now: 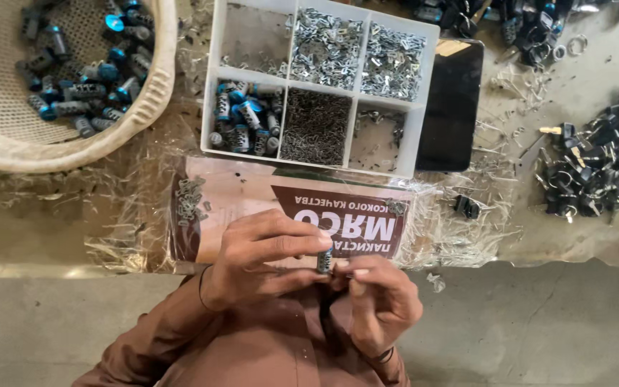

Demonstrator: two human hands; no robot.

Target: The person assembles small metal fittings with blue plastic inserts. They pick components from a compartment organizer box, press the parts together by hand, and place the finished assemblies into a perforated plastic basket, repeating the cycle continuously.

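While the grey worktop (510, 330) fills the near edge of the view, a large woven basket (159, 79) sits at the far left, holding many small metal cylinders with blue ends. Beside it stands a white compartment tray (424, 107) with six sections: silvery clips in the two at its back right, dark fine springs in the front middle one, blue-tipped cylinders in the front left one. A dark flat slab (453, 107) lies just to the right of the tray, and a heap of black keyed parts (603, 165) sits at the far right. A printed cardboard sheet (245, 193) under clear film lies just in front of the tray. Above its near edge, the left hand (266, 254) pinches a small lock cylinder (324, 259), silvery with a blue tip, held upright; the right hand (377, 294) has its fingertips closed against the cylinder's lower end.
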